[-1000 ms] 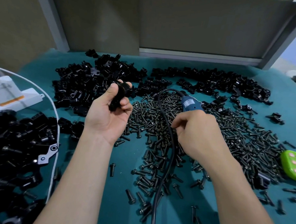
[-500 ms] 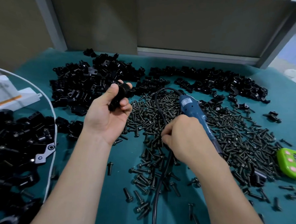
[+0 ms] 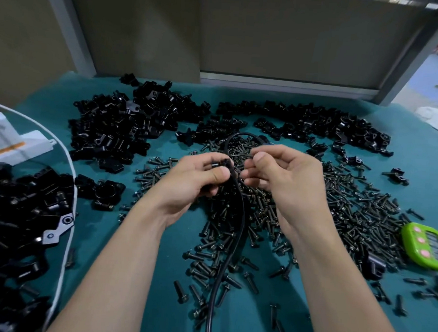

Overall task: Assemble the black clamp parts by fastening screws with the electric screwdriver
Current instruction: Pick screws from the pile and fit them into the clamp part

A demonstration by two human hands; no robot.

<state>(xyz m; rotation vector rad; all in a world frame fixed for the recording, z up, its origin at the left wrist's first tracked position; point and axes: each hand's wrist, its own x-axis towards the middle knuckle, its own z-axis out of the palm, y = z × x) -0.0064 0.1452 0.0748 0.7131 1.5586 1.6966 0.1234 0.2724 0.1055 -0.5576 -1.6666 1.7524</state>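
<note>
My left hand (image 3: pixel 194 179) grips a black clamp part (image 3: pixel 222 164) between thumb and fingers, above the screw pile. My right hand (image 3: pixel 283 179) is close beside it and pinches a small black screw (image 3: pixel 247 156) at thumb and forefinger, its tip pointing toward the clamp part. The two hands nearly touch. The electric screwdriver's body is hidden behind my right hand; only its black cable (image 3: pixel 237 232) shows, looping from behind the hands and running down toward me. Loose black screws (image 3: pixel 350 210) cover the teal table (image 3: pixel 123 237) under and to the right of my hands.
Heaps of black clamp parts lie at the back left (image 3: pixel 128 128), the back right (image 3: pixel 316 122) and the near left (image 3: pixel 15 206). A green counter (image 3: pixel 427 246) sits at the right edge. A white device (image 3: pixel 8 142) and its white cable (image 3: pixel 67 234) are at the left.
My right hand has let go of the blue screwdriver and picked up a screw. My left hand has carried the clamp part right and toward me, so the hands meet.
</note>
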